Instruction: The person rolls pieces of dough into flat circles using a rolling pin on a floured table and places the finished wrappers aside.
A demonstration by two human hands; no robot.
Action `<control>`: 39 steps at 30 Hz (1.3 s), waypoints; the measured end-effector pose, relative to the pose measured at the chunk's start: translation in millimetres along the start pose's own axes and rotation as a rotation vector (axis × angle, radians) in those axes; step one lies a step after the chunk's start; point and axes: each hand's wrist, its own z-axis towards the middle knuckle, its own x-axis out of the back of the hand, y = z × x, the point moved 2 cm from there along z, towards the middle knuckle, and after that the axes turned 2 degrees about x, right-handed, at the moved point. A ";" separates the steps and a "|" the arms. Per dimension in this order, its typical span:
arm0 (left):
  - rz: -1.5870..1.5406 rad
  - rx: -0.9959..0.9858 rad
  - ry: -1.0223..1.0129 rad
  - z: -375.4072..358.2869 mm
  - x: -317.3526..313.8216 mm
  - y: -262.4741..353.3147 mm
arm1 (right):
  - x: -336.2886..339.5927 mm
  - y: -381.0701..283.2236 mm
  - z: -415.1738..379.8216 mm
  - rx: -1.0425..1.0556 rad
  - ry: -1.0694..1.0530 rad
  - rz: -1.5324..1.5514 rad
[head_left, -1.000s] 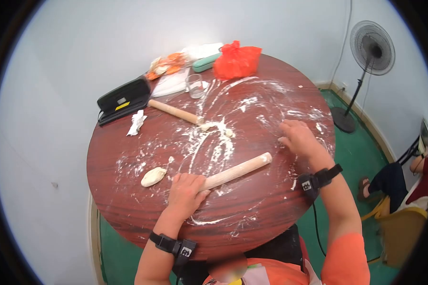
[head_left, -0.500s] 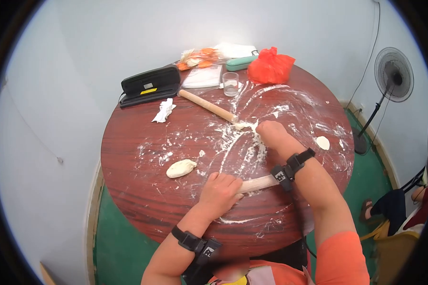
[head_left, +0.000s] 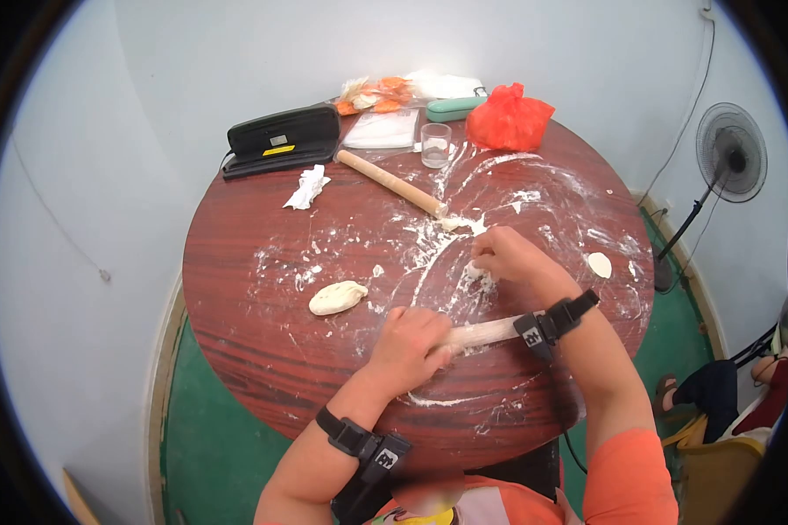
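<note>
My left hand (head_left: pixel 409 348) is closed around the left end of a long, floury dough roll (head_left: pixel 486 332) lying near the table's front. The roll's right end passes behind the strap on my right wrist. Farther forward, my right hand (head_left: pixel 510 254) is closed, its fingertips down at the scattered flour (head_left: pixel 442 254). A small white clump (head_left: pixel 474 270) shows just under those fingertips; I cannot tell whether they pinch it. Left of my left hand rests an oval lump of dough (head_left: pixel 338 298). A small flat dough piece (head_left: pixel 599 265) lies at the right.
A wooden rolling pin (head_left: pixel 392 183) lies beyond my hands on the round table (head_left: pixel 254 350). Behind it stand a glass (head_left: pixel 435 145), a red plastic bag (head_left: pixel 510 121), a black case (head_left: pixel 284 143) and a crumpled tissue (head_left: pixel 307 187). A fan (head_left: pixel 732 153) and a seated person are at right.
My right hand has turned and drawn back slightly toward me, and the white clump now shows under its fingertips. My left hand stays on the dough roll. The view has shifted a little.
</note>
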 end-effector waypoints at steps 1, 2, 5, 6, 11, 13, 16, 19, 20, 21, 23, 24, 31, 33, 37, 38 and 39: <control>0.004 0.009 -0.003 0.8 0.1 -0.4 | 2.8 -15.3 -7.5 -0.018 -0.012 0.226; -0.055 0.093 0.111 1.9 2.7 -2.5 | 2.4 -28.5 -14.4 -0.012 -0.019 0.236; -0.241 0.265 0.221 2.0 6.7 -8.7 | -15.0 -55.6 -28.9 0.017 -0.008 0.606; -0.384 0.342 0.225 1.2 6.0 -12.0 | -22.8 -61.6 -31.0 0.087 0.036 0.608; -0.737 0.539 0.233 -3.4 10.1 -18.0 | -47.5 -75.8 -35.1 0.199 0.110 0.807; -0.762 0.563 0.234 -5.7 10.1 -24.5 | -48.6 -76.9 -36.8 0.197 0.093 0.862; -0.800 0.608 0.298 -6.1 10.7 -29.0 | -46.0 -71.2 -41.3 0.198 0.096 0.725; -0.821 0.601 0.405 -6.6 13.2 -39.8 | -47.4 -71.0 -51.4 0.402 0.150 0.308; -0.834 0.597 0.438 -6.8 15.5 -44.2 | -54.5 -71.6 -54.0 0.490 0.098 0.119; -0.847 0.593 0.470 -7.6 18.8 -46.9 | -62.5 -72.5 -57.0 0.573 0.047 -0.071; -0.805 0.654 0.429 -8.6 21.6 -49.0 | -69.3 -75.4 -58.1 0.578 0.104 -0.108; -0.770 0.630 0.452 -8.2 21.1 -50.0 | -68.9 -74.6 -57.0 0.566 0.068 -0.134; -0.453 0.298 -0.003 -2.8 14.5 -24.9 | -18.6 -32.4 -65.3 0.316 0.236 0.008; -0.261 0.170 -0.138 4.2 2.5 -1.9 | -19.5 -23.7 -67.1 0.290 0.220 -0.001; 0.044 0.144 -0.096 4.1 -15.3 13.2 | -19.7 -27.2 -70.9 0.254 0.192 -0.005; 0.101 0.177 -0.024 4.0 -15.0 11.9 | -19.1 -28.0 -71.2 0.252 0.191 -0.003; 0.100 0.177 -0.025 3.7 -14.6 10.2 | -18.3 -28.4 -71.0 0.245 0.187 0.007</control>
